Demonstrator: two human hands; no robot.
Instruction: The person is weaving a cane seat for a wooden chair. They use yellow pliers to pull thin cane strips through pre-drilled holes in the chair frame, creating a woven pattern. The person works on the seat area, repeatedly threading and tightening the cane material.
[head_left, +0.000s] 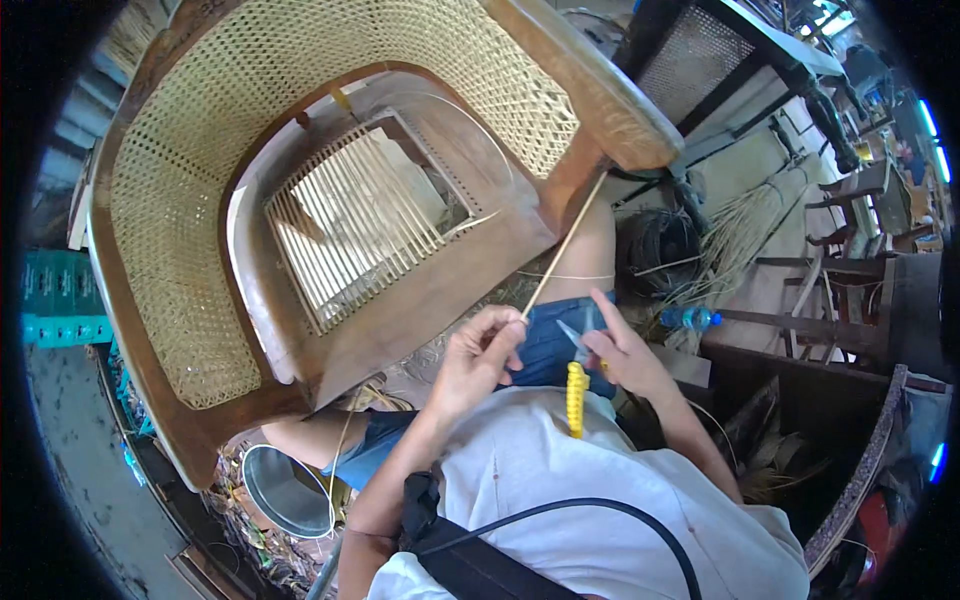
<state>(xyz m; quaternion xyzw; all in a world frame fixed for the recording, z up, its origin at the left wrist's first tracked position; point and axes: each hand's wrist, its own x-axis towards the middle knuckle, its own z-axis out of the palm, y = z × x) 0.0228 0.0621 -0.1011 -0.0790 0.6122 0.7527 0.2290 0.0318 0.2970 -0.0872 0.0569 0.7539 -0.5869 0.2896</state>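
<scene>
In front of me leans a wooden armchair (440, 285) with woven cane on its back and arms. Parallel cane strands (350, 225) run across its seat opening. My left hand (482, 352) is closed, pinching the lower end of a pale cane strip (562, 252) between thumb and fingers. The strip slants up toward the chair's right arm. To the right, my right hand (625, 350) has its index finger stretched out. Its other fingers are curled at what look like scissors (576, 385), with pointed metal blades and a yellow ribbed handle; the grip is partly hidden.
A metal bucket (288, 490) stands at lower left among scraps. At right are a dark coil (657, 250), a bundle of loose cane (755, 230) and a plastic bottle (690, 318). Wooden furniture (850, 290) stands beyond. A black cable (620, 505) crosses my shirt.
</scene>
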